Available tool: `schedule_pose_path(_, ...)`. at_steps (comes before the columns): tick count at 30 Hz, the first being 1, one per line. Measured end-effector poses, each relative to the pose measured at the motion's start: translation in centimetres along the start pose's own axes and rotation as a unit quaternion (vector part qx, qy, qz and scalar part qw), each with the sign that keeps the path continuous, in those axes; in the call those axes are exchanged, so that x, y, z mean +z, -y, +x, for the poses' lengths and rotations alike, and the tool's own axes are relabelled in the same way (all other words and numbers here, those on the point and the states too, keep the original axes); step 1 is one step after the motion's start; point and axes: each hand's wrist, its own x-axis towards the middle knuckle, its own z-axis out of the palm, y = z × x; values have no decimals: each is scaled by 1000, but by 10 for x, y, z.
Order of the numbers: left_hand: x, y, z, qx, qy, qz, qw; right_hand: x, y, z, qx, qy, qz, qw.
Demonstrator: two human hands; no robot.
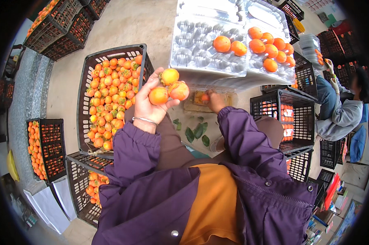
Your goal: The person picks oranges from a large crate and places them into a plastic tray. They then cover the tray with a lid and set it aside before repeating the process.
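My left hand [147,105], palm up, holds three orange persimmons [179,90] in its fingers, beside a black plastic crate [81,113] full of loose persimmons [111,92]. Lower down, my right hand [218,101] grips a single persimmon [205,97] at a yellowish pad or shallow container [198,98] near the floor; my fingers hide part of it. Beyond my hands, stacked clear plastic clamshell trays carry fruit in their moulded cups. Two persimmons rest in the left tray [184,39], and several in the right tray [254,65].
Green leaves [199,131] lie on the floor between my legs. To my right, a black crate [304,122] holds packed fruit. Farther right sits a gloved co-worker [340,113] handling fruit. More filled crates [54,147] stand at my left, near white cartons [48,205].
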Motion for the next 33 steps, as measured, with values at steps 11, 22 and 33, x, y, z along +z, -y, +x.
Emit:
schedule_pose_path(11, 3, 0, 5, -16, 30, 15, 999, 9, -4, 6, -32, -36, -96, 994)
schedule_pose_path(22, 9, 10, 0, -61, 54, 27, 996, -238, 155, -27, -282, -280, -17, 917)
schedule_pose_path(33, -1, 6, -3, -81, 53, 44, 994, -227, 186, -6, -375, -257, -66, 888)
